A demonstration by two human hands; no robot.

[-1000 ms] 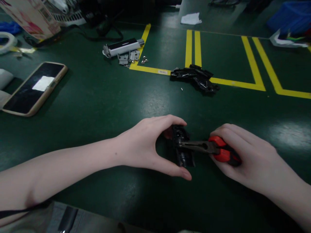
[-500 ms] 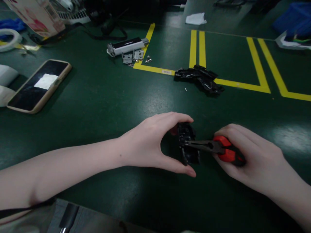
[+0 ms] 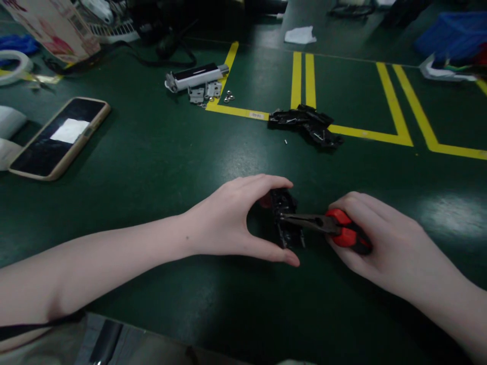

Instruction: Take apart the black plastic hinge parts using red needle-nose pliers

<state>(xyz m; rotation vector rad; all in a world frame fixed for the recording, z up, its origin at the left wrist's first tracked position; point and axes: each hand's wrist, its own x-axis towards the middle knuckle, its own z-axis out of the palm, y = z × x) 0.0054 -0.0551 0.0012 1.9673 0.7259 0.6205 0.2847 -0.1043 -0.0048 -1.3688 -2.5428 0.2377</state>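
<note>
Near the middle of the table, my left hand (image 3: 236, 218) grips a small black plastic part (image 3: 285, 203) by its two ends, between thumb and fingers. The part's hollow, ribbed side faces right. My right hand (image 3: 384, 243) is closed around the red and black handles of needle-nose pliers (image 3: 344, 228). The pliers' jaws point left and their tip meets the inside of the black part; whether they pinch anything there is too small to tell. Farther back lie several similar black plastic parts (image 3: 315, 124) in a pile, with a tiny metal pin (image 3: 286, 142) beside them.
A phone (image 3: 61, 137) lies at the left, by a roll of tape (image 3: 15, 66). Behind my left hand are a white and black cylinder-like device (image 3: 196, 77), metal brackets (image 3: 205, 92) and small rings (image 3: 229, 96). Yellow tape lines (image 3: 369, 133) mark the green table (image 3: 152, 167). A blue bin (image 3: 452, 35) stands back right.
Both hands, the black part and the pliers have shifted slightly left in view, and the part has tilted a little. The pliers' tip stays at the part. The camera view has moved slightly too.
</note>
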